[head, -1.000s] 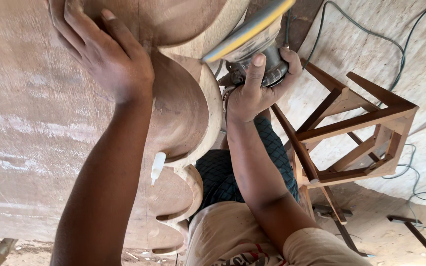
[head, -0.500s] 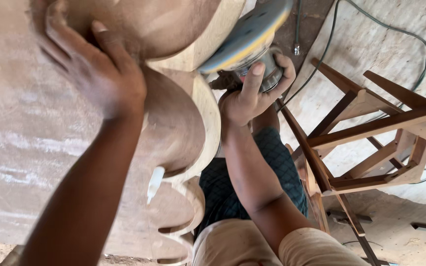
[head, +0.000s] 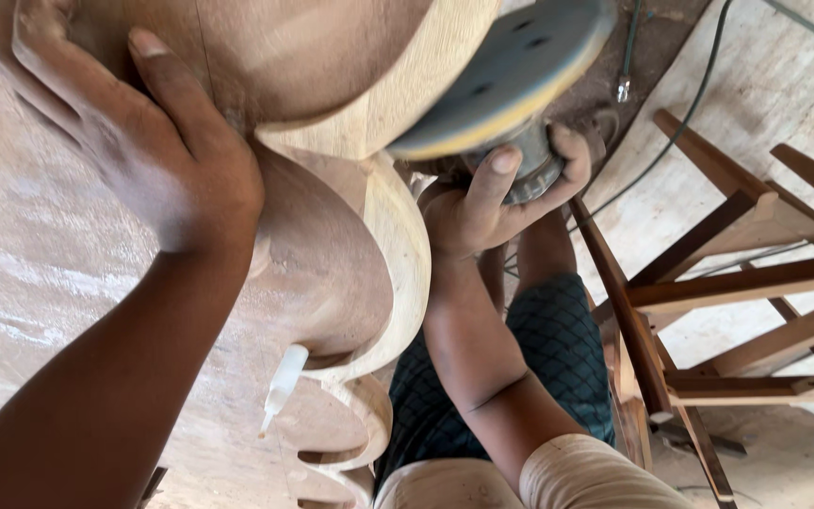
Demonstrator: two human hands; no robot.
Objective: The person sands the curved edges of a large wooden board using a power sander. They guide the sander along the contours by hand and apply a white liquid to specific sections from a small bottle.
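Note:
My left hand rests flat on a big carved wooden piece with a wavy, scalloped edge, gripping its upper rounded part. My right hand is closed around the body of a round disc sander. The sander's grey pad, with a yellow foam rim, sits against the pale curved edge of the wood near the top. A small white plastic bottle pokes out behind the carved piece, lower down.
A wooden chair frame lies on its side at the right on the dusty concrete floor. Green and black cables run across the floor at the upper right. My legs, in dark checked cloth, show below.
The view has closed in on the work. The sander has shifted right and up along the wood's edge, and my left hand has slid toward the top left of the piece.

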